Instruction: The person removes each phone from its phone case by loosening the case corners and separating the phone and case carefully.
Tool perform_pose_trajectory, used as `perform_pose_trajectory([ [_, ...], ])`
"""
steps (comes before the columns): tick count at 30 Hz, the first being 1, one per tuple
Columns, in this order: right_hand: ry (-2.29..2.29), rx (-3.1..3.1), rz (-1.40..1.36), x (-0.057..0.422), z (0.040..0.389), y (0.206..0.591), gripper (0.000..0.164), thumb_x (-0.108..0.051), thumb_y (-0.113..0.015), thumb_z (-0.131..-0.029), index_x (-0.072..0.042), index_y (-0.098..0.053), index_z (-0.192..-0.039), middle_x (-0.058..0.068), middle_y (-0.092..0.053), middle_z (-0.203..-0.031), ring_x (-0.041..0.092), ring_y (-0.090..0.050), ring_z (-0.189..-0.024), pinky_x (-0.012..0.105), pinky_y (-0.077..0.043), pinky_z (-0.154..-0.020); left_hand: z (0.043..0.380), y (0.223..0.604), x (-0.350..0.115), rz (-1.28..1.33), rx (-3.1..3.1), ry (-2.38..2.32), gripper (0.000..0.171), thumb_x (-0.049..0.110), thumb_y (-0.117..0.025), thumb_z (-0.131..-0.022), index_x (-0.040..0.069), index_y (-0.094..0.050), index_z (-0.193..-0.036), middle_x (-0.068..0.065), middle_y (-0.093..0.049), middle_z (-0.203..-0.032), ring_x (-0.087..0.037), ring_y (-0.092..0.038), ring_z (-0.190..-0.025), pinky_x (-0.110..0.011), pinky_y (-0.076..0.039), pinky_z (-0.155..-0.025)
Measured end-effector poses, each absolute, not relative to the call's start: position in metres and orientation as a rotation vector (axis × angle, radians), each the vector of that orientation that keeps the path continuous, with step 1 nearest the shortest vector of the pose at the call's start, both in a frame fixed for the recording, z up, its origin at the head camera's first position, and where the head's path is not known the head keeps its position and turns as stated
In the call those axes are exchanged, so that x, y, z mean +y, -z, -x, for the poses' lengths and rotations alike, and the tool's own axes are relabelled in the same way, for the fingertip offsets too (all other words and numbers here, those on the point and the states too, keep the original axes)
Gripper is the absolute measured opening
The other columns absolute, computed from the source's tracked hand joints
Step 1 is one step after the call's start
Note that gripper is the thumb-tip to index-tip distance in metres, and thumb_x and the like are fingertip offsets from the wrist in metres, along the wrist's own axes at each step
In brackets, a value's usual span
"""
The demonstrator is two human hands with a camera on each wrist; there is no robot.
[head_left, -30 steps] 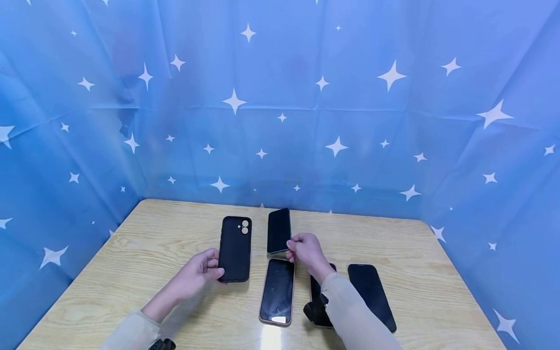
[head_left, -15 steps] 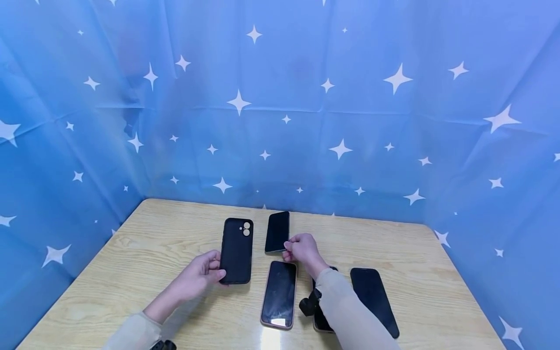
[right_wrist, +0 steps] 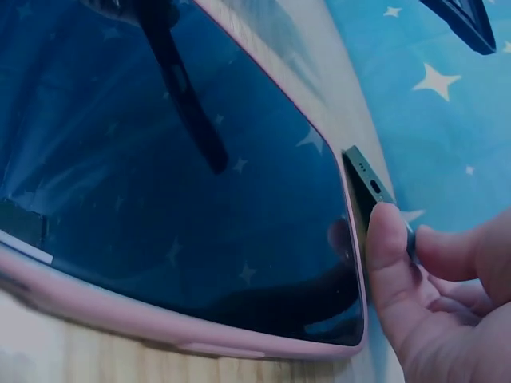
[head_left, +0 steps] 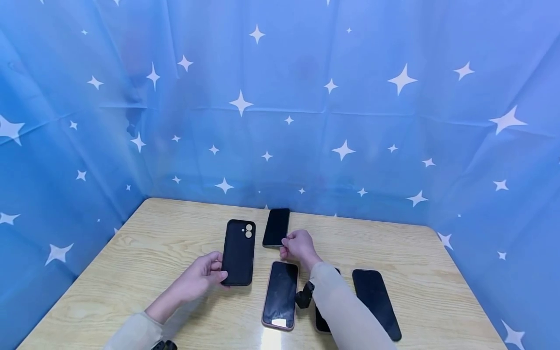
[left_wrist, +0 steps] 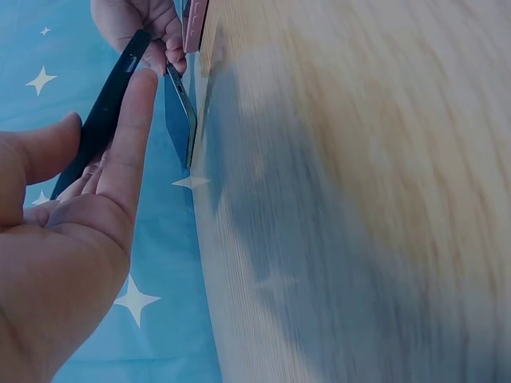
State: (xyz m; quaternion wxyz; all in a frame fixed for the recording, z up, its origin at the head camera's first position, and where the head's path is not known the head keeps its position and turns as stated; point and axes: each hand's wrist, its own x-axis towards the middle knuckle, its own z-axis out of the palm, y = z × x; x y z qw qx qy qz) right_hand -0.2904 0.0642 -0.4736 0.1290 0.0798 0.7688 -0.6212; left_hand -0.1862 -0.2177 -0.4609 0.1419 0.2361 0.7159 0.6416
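Note:
My left hand (head_left: pixel 199 278) grips a black phone case (head_left: pixel 238 253) by its lower left side, holding it upright above the table. The case's inner side faces me, camera cutouts at the top right. At the back of the table, my right hand (head_left: pixel 301 247) pinches the near right corner of a dark phone (head_left: pixel 276 226) between thumb and fingers. In the right wrist view, this phone's port edge (right_wrist: pixel 367 177) shows beside my fingertips. The left wrist view shows the phone (left_wrist: pixel 180 120) tilted, just beyond the case. Whether its far end touches the table cannot be told.
A phone in a pink case (head_left: pixel 281 294) lies screen up in front of my right hand. Another phone (head_left: pixel 321 318) is partly hidden under my right forearm. A black phone (head_left: pixel 377 304) lies farther right. A blue star-patterned curtain (head_left: pixel 280 97) hangs behind the wooden table (head_left: pixel 175 228).
My right hand has moved the dark phone a little left and farther back, changing its tilt. The left hand keeps its hold on the case. The head view has shifted slightly.

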Motion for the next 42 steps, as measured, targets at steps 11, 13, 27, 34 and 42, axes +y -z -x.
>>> perform_pose_trajectory([
  [11,1.668,2.371,-0.192,0.062,0.295,0.477,0.014,0.0,-0.061,-0.101,0.005,-0.059,-0.089,0.009,-0.061,-0.065,0.014,-0.055,-0.053,0.022,-0.051,-0.048,0.184,0.461,-0.221,-0.685,2.039,-1.849,0.019,-0.011,-0.049,-0.101,-0.023,-0.046,-0.115,-0.043,-0.064,-0.116,-0.029,-0.075,-0.095,-0.053,-0.062,-0.081],
  [13,1.63,2.411,-0.19,0.062,0.296,0.477,0.016,0.0,-0.063,-0.1,0.004,-0.059,-0.085,0.008,-0.061,-0.063,0.013,-0.055,-0.052,0.022,-0.052,-0.047,0.184,0.461,-0.221,-0.678,2.038,-1.848,0.017,-0.011,-0.049,-0.101,-0.023,-0.046,-0.113,-0.043,-0.064,-0.114,-0.035,-0.075,-0.092,-0.051,-0.063,-0.08],
  [27,1.545,2.507,-0.128,0.071,0.293,0.469,0.019,-0.006,-0.064,-0.102,0.006,-0.069,-0.087,0.009,-0.067,-0.064,0.012,-0.061,-0.05,0.025,-0.056,-0.052,0.173,0.46,-0.221,-0.611,1.916,-1.832,0.032,-0.008,-0.051,-0.1,-0.028,-0.044,-0.124,-0.039,-0.068,-0.107,-0.039,-0.075,-0.085,-0.041,-0.065,-0.077],
  [34,1.583,2.468,-0.06,0.081,0.289,0.461,0.019,-0.01,-0.062,-0.104,0.006,-0.069,-0.098,0.014,-0.072,-0.075,0.016,-0.068,-0.06,0.032,-0.063,-0.063,0.167,0.461,-0.223,-0.557,1.917,-1.781,0.023,-0.007,-0.052,-0.1,-0.023,-0.05,-0.116,-0.036,-0.07,-0.104,-0.044,-0.074,-0.086,-0.039,-0.065,-0.076],
  [42,1.636,2.432,-0.04,0.087,0.281,0.453,0.02,-0.011,-0.061,-0.105,0.007,-0.067,-0.104,0.021,-0.071,-0.088,0.022,-0.069,-0.069,0.034,-0.063,-0.066,0.161,0.467,-0.225,-0.553,1.849,-1.772,0.022,-0.008,-0.052,-0.1,-0.023,-0.049,-0.115,-0.037,-0.07,-0.104,-0.048,-0.073,-0.086,-0.044,-0.065,-0.075],
])
